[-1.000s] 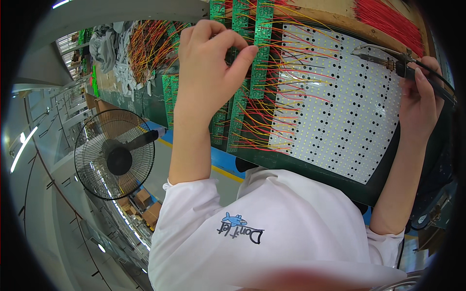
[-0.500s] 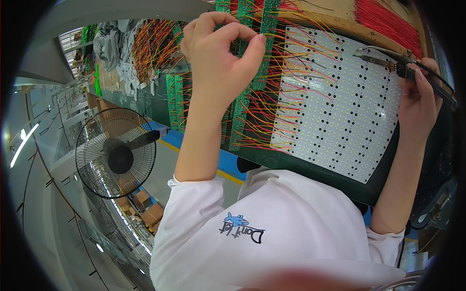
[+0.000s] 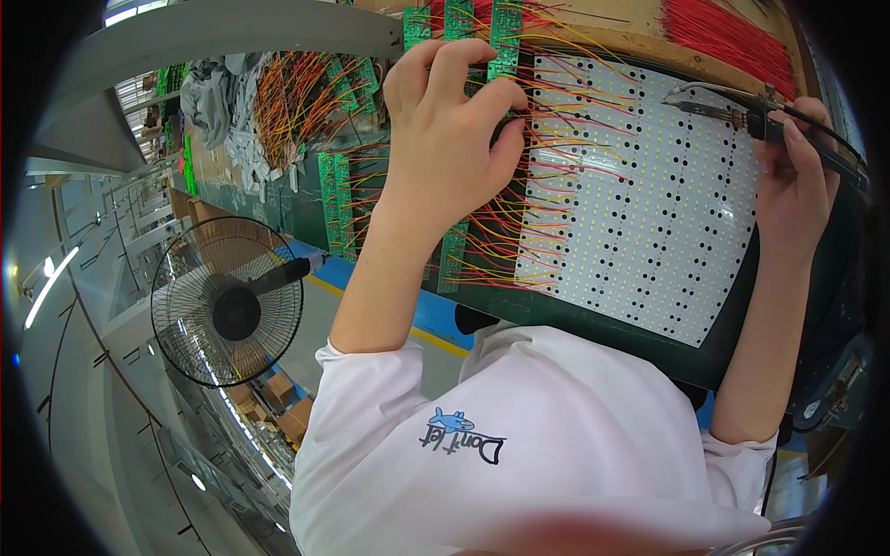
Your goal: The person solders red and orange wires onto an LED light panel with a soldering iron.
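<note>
My left hand [image 3: 454, 134] is curled over a long green circuit board [image 3: 505, 46], its fingertips and thumb at the edge where the wires come out. The hand covers the middle of that board, so the exact grip is partly hidden. Red and yellow wires [image 3: 547, 227] run from the boards onto a white LED panel [image 3: 640, 213] dotted with black holes. A soldering iron [image 3: 765, 128] with a thin feed tube above its tip is held in my right hand [image 3: 797, 181]. Its tip points left over the upper part of the panel, touching no wire that I can see.
More green boards [image 3: 336, 204] lie left of my forearm. Behind them are a heap of wired boards [image 3: 297, 102] and grey cloth [image 3: 206, 93]. A bundle of red wires [image 3: 728, 46] lies at the far right. A black fan [image 3: 232, 301] stands at left beside the dark green table.
My left hand has moved slightly right and down, from a raised pinch onto the circuit board, its fingers now spread along it. The right hand with the soldering iron has barely shifted.
</note>
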Available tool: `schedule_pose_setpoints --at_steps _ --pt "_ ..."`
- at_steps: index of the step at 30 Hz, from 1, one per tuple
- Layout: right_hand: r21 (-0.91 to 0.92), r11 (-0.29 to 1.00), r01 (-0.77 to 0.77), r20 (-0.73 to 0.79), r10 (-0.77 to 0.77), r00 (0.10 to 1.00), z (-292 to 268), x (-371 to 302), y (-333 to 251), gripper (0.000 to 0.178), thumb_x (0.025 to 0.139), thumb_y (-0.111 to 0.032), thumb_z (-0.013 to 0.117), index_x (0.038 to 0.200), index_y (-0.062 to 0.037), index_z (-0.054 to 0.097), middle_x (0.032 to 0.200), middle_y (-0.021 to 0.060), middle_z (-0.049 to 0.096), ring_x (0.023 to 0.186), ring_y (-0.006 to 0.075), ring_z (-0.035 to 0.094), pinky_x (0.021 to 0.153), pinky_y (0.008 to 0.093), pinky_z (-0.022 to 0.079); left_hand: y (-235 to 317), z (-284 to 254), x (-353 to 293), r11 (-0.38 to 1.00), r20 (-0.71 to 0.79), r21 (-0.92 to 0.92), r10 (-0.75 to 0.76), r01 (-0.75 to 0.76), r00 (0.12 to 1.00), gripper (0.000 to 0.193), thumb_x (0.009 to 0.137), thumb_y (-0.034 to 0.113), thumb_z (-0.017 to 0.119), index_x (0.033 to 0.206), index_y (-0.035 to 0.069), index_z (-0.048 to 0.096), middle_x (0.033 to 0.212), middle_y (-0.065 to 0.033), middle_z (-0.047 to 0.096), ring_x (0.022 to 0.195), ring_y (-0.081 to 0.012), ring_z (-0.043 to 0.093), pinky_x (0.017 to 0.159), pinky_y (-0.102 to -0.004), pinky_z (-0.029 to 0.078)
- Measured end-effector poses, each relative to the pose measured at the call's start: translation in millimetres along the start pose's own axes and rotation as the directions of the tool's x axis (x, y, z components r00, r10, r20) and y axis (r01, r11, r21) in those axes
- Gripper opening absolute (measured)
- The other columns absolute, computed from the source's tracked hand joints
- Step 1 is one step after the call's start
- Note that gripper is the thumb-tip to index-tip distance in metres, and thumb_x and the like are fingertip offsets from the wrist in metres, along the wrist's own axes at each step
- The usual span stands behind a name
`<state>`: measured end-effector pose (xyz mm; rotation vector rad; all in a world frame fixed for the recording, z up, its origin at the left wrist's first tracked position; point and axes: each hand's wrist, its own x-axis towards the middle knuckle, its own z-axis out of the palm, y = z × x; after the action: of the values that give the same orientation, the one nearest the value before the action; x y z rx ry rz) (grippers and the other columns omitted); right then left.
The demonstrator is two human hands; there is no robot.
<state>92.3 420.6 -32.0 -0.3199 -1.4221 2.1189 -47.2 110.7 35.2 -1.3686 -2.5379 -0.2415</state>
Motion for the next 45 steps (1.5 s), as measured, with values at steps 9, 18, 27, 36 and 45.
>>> schedule_pose_setpoints --at_steps 9,18,27,36,45 --pt "0.025 1.000 -0.019 -0.041 0.020 0.999 2 -1 -2 0.027 0.089 -0.007 0.066 0.115 0.0017 0.063 0.094 0.0021 0.061 0.071 0.0068 0.054 0.060 0.0203 0.040 -1 -8 6 0.991 -0.039 0.114 0.072 -0.067 0.997 0.017 0.065 0.019 0.086 0.073 0.021 0.071 0.127 0.0016 0.059 0.124 -0.0330 0.045 0.102 -0.0478 0.035" --pt "0.016 1.000 -0.010 -0.025 0.010 1.000 2 -1 -2 0.027 0.089 -0.008 0.066 0.114 0.0012 0.064 0.094 0.0015 0.061 0.069 0.0061 0.052 0.059 0.0201 0.039 2 -2 6 0.990 -0.042 0.128 0.073 -0.067 0.996 0.014 0.068 0.017 0.083 0.078 0.019 0.073 0.126 0.0026 0.060 0.125 -0.0324 0.047 0.103 -0.0482 0.035" --pt "0.026 0.999 -0.030 -0.085 0.032 0.996 6 -1 -4 0.028 0.089 -0.008 0.066 0.115 0.0023 0.063 0.092 0.0017 0.061 0.067 0.0070 0.052 0.059 0.0213 0.039 -12 -5 2 0.976 0.021 -0.199 -0.086 0.088 0.996 0.014 0.078 0.009 0.078 0.089 0.012 0.069 0.111 -0.0033 0.068 0.114 -0.0282 0.055 0.097 -0.0403 0.039" --pt "0.046 0.998 -0.035 -0.053 0.038 0.998 -2 1 -2 0.029 0.090 -0.009 0.065 0.116 0.0037 0.063 0.091 0.0021 0.059 0.066 0.0084 0.052 0.058 0.0228 0.038 -28 -4 -5 0.684 0.231 -0.689 -0.106 0.240 0.967 0.011 0.097 0.001 0.064 0.106 0.002 0.058 0.101 -0.0072 0.069 0.094 -0.0147 0.067 0.086 -0.0283 0.051" --pt "0.133 0.991 -0.029 0.020 0.027 0.999 -6 1 0 0.026 0.091 -0.009 0.064 0.115 0.0034 0.063 0.089 0.0018 0.059 0.066 0.0082 0.052 0.059 0.0234 0.039 -21 -12 10 0.431 0.188 -0.882 -0.057 0.194 0.981 0.011 0.093 -0.002 0.067 0.103 0.001 0.062 0.096 -0.0051 0.068 0.083 -0.0116 0.061 0.077 -0.0273 0.050"
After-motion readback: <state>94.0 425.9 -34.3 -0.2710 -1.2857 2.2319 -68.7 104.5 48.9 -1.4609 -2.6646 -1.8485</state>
